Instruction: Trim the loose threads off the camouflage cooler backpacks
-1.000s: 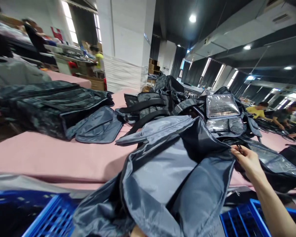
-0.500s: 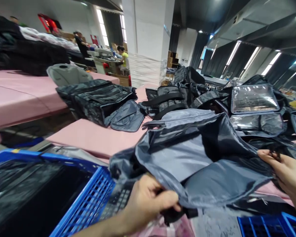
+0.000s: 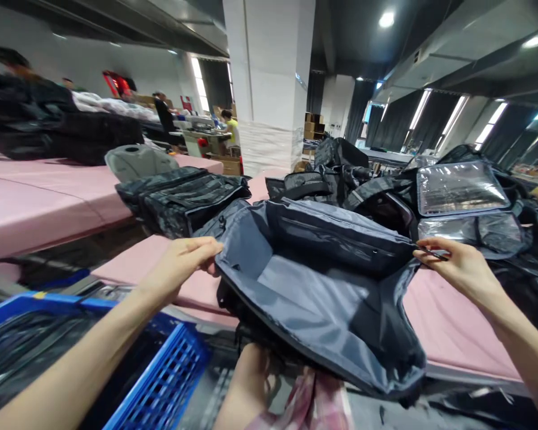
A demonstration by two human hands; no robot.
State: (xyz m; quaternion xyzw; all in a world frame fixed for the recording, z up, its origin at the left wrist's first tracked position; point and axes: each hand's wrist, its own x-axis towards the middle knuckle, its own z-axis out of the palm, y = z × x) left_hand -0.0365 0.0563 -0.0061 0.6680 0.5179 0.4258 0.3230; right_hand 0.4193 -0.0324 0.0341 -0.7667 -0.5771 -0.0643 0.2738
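Note:
A dark bag with a grey-blue lining (image 3: 314, 286) is spread open in front of me, its inside facing up and toward the camera. My left hand (image 3: 197, 254) pinches the rim at its upper left corner. At the upper right corner, my right hand (image 3: 448, 257) grips the edge between thumb and fingers; a thin dark piece shows there. An inner pocket with a zipper runs along the back wall. The bag's lower side hangs over the table's front edge, above my legs.
A blue crate (image 3: 156, 382) holding dark bags stands at the lower left. Camouflage bags (image 3: 183, 197) lie on the pink table (image 3: 457, 322), with more piled at the right near a clear-windowed piece (image 3: 461, 188). People work in the background.
Both hands have moved up the bag's rim, the left up and leftward, the right leftward. The bag has turned and now gapes wider, showing its back wall. The view has shifted slightly.

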